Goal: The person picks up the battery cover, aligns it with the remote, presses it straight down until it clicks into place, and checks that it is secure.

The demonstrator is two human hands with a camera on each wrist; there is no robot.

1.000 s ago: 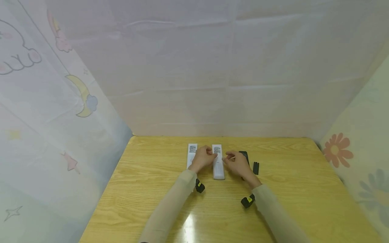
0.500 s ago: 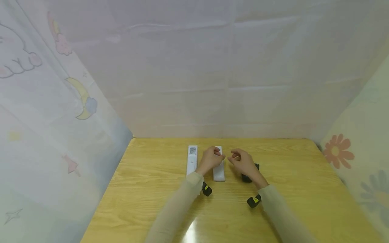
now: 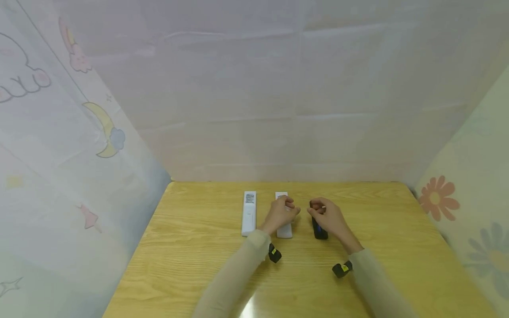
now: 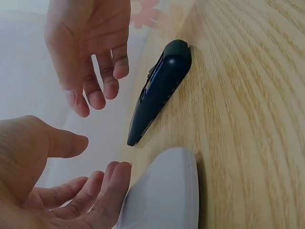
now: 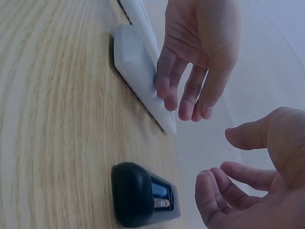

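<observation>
My left hand [image 3: 280,213] hovers over the middle white remote control [image 3: 284,231], its fingers loosely bent with nothing between them. In the left wrist view the fingertips overlap that remote's edge. To the right, my right hand [image 3: 328,215] hangs beside and partly over a black remote control [image 3: 320,232], thumb and fingers apart and holding nothing. The right wrist view shows the black remote lying with its battery compartment uncovered; a blue battery [image 5: 159,191] and a lighter one [image 5: 161,202] sit inside. Both palms face each other across a gap.
Another white remote control [image 3: 249,213] lies back-up on the left, with a printed label at its far end. The wooden table [image 3: 191,247] ends at a pale fabric wall [image 3: 238,145]. A black wrist camera [image 3: 274,253] sits under the left sleeve.
Both hands have shifted right, the left uncovering the leftmost white remote and the right moving over the black one. The small black piece seen earlier right of the black remote is now hidden.
</observation>
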